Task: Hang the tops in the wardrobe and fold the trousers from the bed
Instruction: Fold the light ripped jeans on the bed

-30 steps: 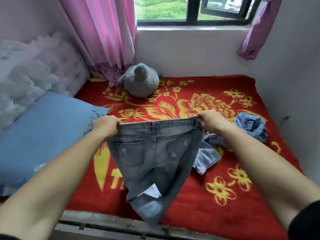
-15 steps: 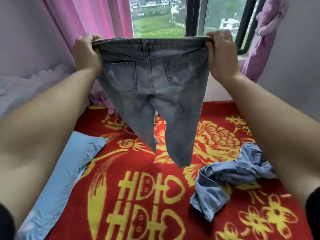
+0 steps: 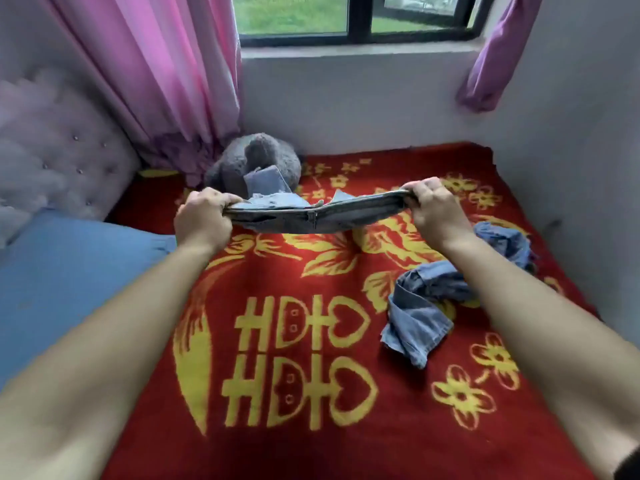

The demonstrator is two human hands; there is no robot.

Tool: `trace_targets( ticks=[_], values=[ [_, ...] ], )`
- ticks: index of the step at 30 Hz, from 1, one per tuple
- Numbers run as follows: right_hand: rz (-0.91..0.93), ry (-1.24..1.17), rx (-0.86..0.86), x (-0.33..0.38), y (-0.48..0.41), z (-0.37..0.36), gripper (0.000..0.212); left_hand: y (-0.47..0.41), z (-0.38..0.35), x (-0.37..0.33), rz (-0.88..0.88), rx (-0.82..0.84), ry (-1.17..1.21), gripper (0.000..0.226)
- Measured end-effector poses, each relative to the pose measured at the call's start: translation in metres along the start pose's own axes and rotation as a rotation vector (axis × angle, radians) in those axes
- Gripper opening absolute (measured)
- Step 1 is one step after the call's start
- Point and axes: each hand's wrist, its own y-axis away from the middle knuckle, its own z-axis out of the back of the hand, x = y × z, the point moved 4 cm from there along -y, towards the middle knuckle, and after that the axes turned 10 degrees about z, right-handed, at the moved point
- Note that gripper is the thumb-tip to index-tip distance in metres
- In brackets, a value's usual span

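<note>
Clearly the folding has barely begun: both hands grip one pair of jeans (image 3: 313, 214) by the waistband, the left hand (image 3: 202, 216) clenched on one end and the right hand (image 3: 437, 211) on the other, stretching it level in the air at mid-frame, with the legs flung away toward the far wall (they blur there, so how they lie I cannot tell). A second pair of jeans (image 3: 429, 306) lies crumpled on the bed (image 3: 298, 445) at right centre, not yet folded. No tops and no wardrobe are in view, so that half cannot be judged. A red blanket with yellow flowers covers the bed, a blue pillow (image 3: 69, 282) lies at the left, a grey plush toy (image 3: 258, 161) sits by the wall, with pink curtains (image 3: 156, 71) and a window (image 3: 356, 15) above
</note>
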Motion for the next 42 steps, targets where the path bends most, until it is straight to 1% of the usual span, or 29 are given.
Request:
trace_targets(
  ticks=[4,7,11,14,17,20,25,30,36,38,40,42],
  values=[
    [-0.105,0.026,0.268,-0.026,0.096,-0.106,0.028,0.080,-0.109,0.061,0.018,0.256,-0.169,0.042],
    [-0.139,0.065,0.464,-0.038,0.174,-0.169,0.030,0.147,-0.175,0.101,0.002,0.413,-0.294,0.040],
    [-0.183,0.163,0.712,-0.042,0.260,-0.217,0.030,0.232,-0.233,0.132,-0.060,0.641,-0.466,0.038],
    [-0.125,0.285,0.848,-0.040,0.307,-0.232,0.032,0.277,-0.250,0.143,-0.132,0.708,-0.565,0.033],
    [-0.088,0.337,0.920,-0.034,0.346,-0.242,0.028,0.309,-0.258,0.151,-0.142,0.716,-0.626,0.029],
    [-0.085,0.343,0.999,-0.026,0.386,-0.257,0.027,0.346,-0.269,0.163,-0.144,0.788,-0.681,0.030],
    [-0.169,0.284,1.118,-0.026,0.460,-0.284,0.027,0.416,-0.294,0.191,-0.143,0.926,-0.714,0.032],
    [-0.215,0.256,1.154,-0.031,0.510,-0.310,0.025,0.467,-0.320,0.203,-0.155,0.974,-0.756,0.032],
    [-0.200,0.233,1.178,-0.038,0.521,-0.327,0.025,0.482,-0.334,0.202,-0.147,0.969,-0.771,0.032],
    [-0.170,0.247,1.201,-0.039,0.514,-0.327,0.021,0.479,-0.335,0.201,-0.150,0.961,-0.759,0.032],
    [-0.123,0.260,1.207,-0.041,0.511,-0.325,0.015,0.476,-0.337,0.202,-0.143,0.987,-0.751,0.034],
    [-0.086,0.283,1.166,-0.045,0.514,-0.320,0.011,0.479,-0.339,0.205,-0.106,0.999,-0.696,0.033]
  ],
)
